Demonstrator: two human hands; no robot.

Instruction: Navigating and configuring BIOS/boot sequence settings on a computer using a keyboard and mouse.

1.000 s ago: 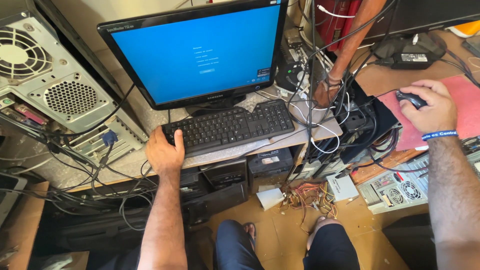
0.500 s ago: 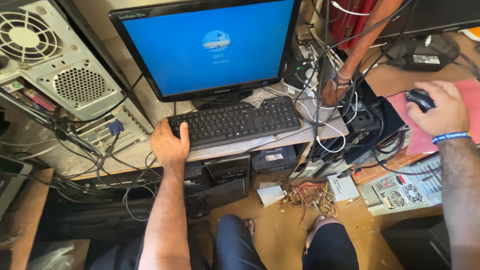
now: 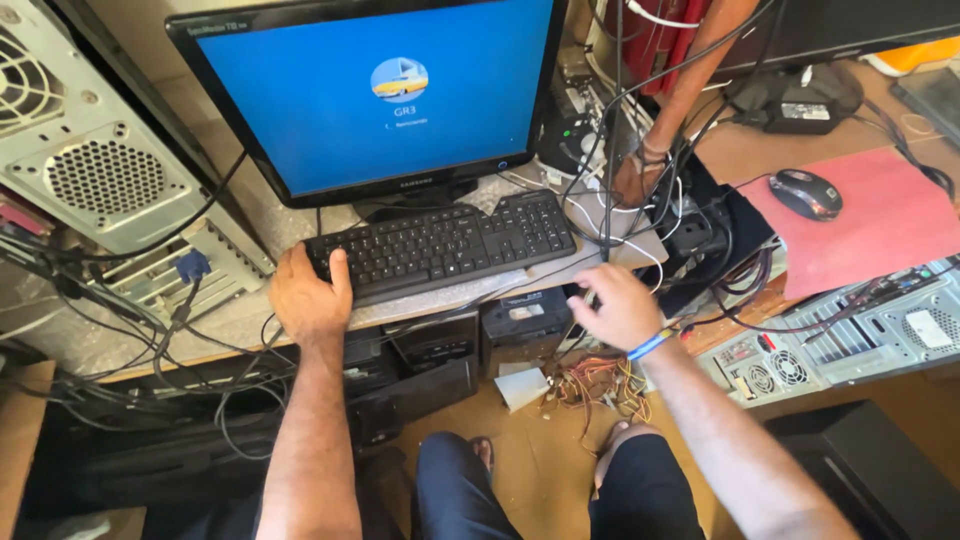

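I see the black keyboard [image 3: 445,245] lying across the middle of the frame on the grey bench [image 3: 240,315], just below the monitor. My left hand [image 3: 310,295] rests on the keyboard's left end, fingers loosely curled over its edge and thumb up against the keys; it looks like a light hold rather than a firm grip. My right hand [image 3: 615,305] hovers just below the keyboard's right end, fingers spread and holding nothing; it is a little blurred, and I cannot tell whether its fingertips touch the bench edge. A blue wristband [image 3: 650,345] sits on that wrist.

Directly above the keyboard stands the black flat monitor [image 3: 375,95], its screen blue with a round picture in the upper centre. At the upper left of the frame sits an open grey computer case [image 3: 85,165] with perforated vents, with a blue plug [image 3: 190,265] hanging near its lower corner. A tangle of black cables [image 3: 650,170] drops right of the keyboard. Further right, a dark mouse [image 3: 805,193] lies on a pink mat [image 3: 870,225], well apart from both hands. At the lower right lies another open case with fans [image 3: 775,370]. Below the bench, coloured loose wires [image 3: 600,385] lie on the brown floor [image 3: 540,470].
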